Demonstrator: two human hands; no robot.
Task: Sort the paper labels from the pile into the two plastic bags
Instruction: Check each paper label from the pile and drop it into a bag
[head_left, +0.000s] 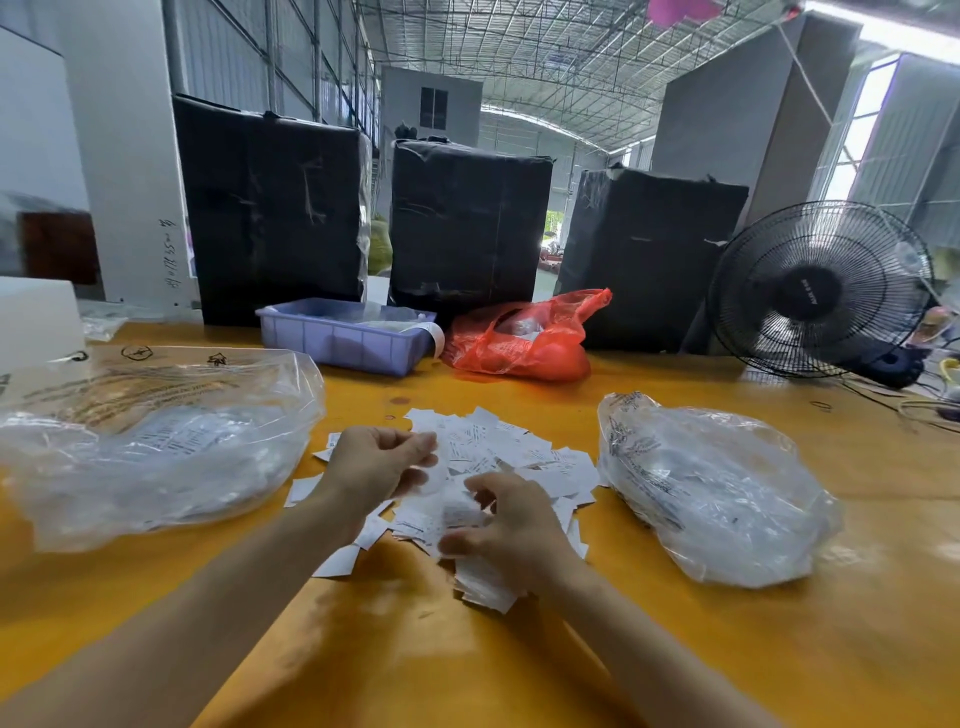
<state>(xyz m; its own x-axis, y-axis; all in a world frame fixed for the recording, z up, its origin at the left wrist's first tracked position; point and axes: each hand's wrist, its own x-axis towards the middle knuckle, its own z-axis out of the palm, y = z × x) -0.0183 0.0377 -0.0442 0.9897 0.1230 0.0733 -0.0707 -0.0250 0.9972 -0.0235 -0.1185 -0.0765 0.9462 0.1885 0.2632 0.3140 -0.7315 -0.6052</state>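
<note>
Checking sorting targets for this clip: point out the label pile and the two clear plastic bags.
label pile (524, 452), head view, printed slips at its far right part.
left clear bag (156, 457), head view, its crumpled middle.
right clear bag (717, 493), head view, its bulging middle.

two clear bags (156, 447), three black bales (272, 208), one fan (821, 288)

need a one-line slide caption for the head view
Both hands, left hand and right hand, pick through a label pile between two clear bags on a yellow table.
</note>
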